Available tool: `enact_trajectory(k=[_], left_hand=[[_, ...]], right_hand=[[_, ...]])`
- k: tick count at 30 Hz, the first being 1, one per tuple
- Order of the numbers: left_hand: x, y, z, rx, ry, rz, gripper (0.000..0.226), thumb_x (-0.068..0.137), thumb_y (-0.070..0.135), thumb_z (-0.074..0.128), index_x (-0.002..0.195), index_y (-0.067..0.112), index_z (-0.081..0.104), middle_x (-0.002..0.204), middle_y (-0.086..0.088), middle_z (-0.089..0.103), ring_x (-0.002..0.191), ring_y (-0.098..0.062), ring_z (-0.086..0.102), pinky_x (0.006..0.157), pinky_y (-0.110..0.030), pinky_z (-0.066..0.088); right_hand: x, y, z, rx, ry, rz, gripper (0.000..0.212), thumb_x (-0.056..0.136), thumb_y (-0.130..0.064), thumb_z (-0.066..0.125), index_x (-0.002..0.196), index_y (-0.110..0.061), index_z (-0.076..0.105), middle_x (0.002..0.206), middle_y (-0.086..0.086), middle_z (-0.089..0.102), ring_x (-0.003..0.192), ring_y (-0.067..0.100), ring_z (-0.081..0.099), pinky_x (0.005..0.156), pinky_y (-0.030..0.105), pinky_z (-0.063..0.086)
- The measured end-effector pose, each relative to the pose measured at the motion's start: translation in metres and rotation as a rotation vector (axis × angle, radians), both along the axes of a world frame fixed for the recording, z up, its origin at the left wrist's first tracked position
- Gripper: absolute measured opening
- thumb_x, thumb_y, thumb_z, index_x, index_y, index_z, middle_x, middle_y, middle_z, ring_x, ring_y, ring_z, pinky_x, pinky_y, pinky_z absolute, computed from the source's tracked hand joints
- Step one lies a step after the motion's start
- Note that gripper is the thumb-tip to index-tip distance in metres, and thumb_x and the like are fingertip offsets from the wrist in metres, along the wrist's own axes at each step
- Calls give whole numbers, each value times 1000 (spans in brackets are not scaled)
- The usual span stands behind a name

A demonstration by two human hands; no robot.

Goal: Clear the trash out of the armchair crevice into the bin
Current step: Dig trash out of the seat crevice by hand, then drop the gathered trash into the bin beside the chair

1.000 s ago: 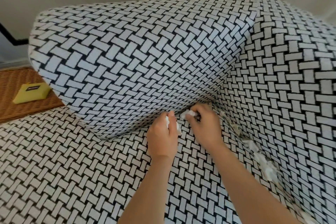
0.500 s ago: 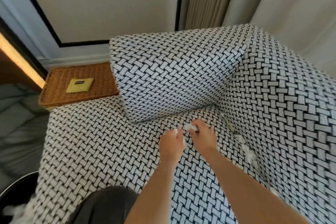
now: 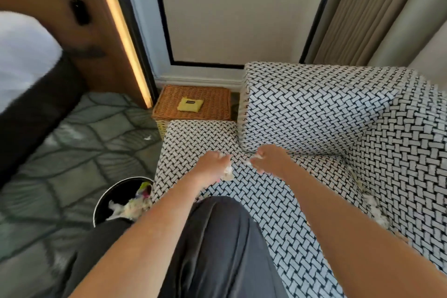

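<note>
The armchair [image 3: 314, 113] has a black-and-white woven pattern. My left hand [image 3: 212, 167] grips a wad of white tissue scraps [image 3: 227, 172] above the seat. My right hand [image 3: 268, 158] pinches another white scrap [image 3: 256, 157] just beside it, in front of the left arm cushion. More white scraps [image 3: 373, 208] lie along the crevice on the right side of the seat. The round black bin [image 3: 121, 201] stands on the floor left of the chair, with white and coloured trash inside.
A wicker box [image 3: 193, 104] with a yellow pouch [image 3: 188, 105] on top stands behind the seat's left corner. A bed [image 3: 26, 75] fills the far left. Grey patterned carpet [image 3: 72, 152] lies between bed and chair, with a white scrap [image 3: 147, 138] on it. My dark-trousered knee is below.
The view has pulled back and swung left, bringing the bin and bed into sight. Both hands have come away from the crevice toward the seat's front left, still holding tissue.
</note>
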State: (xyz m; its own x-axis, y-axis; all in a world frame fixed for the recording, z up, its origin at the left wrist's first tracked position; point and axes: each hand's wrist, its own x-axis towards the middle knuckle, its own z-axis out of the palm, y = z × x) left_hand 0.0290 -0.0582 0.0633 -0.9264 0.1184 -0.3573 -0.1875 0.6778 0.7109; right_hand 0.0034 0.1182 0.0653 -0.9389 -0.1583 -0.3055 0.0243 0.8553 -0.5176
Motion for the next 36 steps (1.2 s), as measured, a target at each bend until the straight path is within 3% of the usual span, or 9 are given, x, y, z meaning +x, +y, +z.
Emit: enact_trajectory(k=[4, 8, 13, 17, 21, 26, 30, 33, 36], left_hand=[[6, -69, 6, -17, -70, 122, 26, 98, 33, 39, 96, 9, 50, 86, -6, 56, 57, -13, 56, 42, -19, 40], [20, -128, -3, -77, -44, 197, 21, 98, 28, 39, 87, 12, 46, 84, -3, 54, 59, -10, 55, 37, -15, 34], [35, -198, -37, -71, -89, 375, 21, 98, 26, 38, 103, 11, 51, 90, -2, 55, 74, -17, 56, 54, -24, 37], [36, -248, -80, 32, -133, 589, 17, 94, 20, 44, 100, 7, 52, 103, -10, 54, 95, -28, 57, 78, -37, 52], [38, -278, -115, 4, -166, 663, 18, 93, 20, 43, 76, 14, 43, 77, -7, 53, 67, -23, 56, 56, -27, 43], [27, -298, -144, 37, -182, 701, 37, 94, 25, 46, 124, 5, 43, 118, -16, 55, 99, -28, 56, 77, -29, 42], [18, -300, -159, 96, -204, 715, 40, 93, 24, 49, 128, 7, 40, 127, -16, 49, 97, -25, 51, 68, -26, 40], [17, -297, -169, 102, -231, 706, 46, 93, 24, 50, 134, 10, 37, 138, -15, 41, 120, -27, 45, 91, -28, 38], [19, -293, -167, 139, -255, 682, 49, 95, 24, 48, 140, 12, 33, 143, -14, 37, 124, -26, 44, 87, -27, 38]], right_hand=[[1, -69, 15, -15, 0, 153, 30, 89, -25, 53, 111, -5, 56, 118, 12, 58, 99, 23, 59, 86, 33, 49], [3, -133, 13, -24, -4, 255, 35, 90, -21, 53, 122, -8, 51, 126, 12, 53, 101, 21, 56, 90, 33, 44], [-1, -214, -14, 18, -107, 380, 45, 91, -22, 53, 132, -6, 45, 135, 15, 45, 111, 29, 55, 98, 40, 44], [-8, -267, -47, 52, -145, 440, 32, 88, -23, 53, 114, -4, 55, 113, 16, 58, 98, 30, 59, 87, 41, 50], [-14, -303, -77, 66, -200, 477, 31, 87, -22, 52, 111, -2, 56, 107, 16, 61, 97, 33, 60, 86, 45, 50], [-23, -331, -109, 18, -171, 468, 24, 88, -21, 54, 110, -11, 54, 108, 11, 60, 95, 31, 60, 86, 42, 49], [-25, -338, -123, 28, -204, 484, 34, 91, -21, 51, 125, -14, 49, 116, 9, 62, 100, 27, 60, 88, 37, 48], [-25, -335, -128, 68, -201, 504, 33, 93, -23, 49, 124, -14, 51, 120, 8, 60, 107, 25, 56, 91, 36, 45], [-24, -332, -127, 89, -191, 519, 28, 92, -21, 50, 116, -10, 58, 116, 11, 61, 105, 26, 57, 91, 36, 46]])
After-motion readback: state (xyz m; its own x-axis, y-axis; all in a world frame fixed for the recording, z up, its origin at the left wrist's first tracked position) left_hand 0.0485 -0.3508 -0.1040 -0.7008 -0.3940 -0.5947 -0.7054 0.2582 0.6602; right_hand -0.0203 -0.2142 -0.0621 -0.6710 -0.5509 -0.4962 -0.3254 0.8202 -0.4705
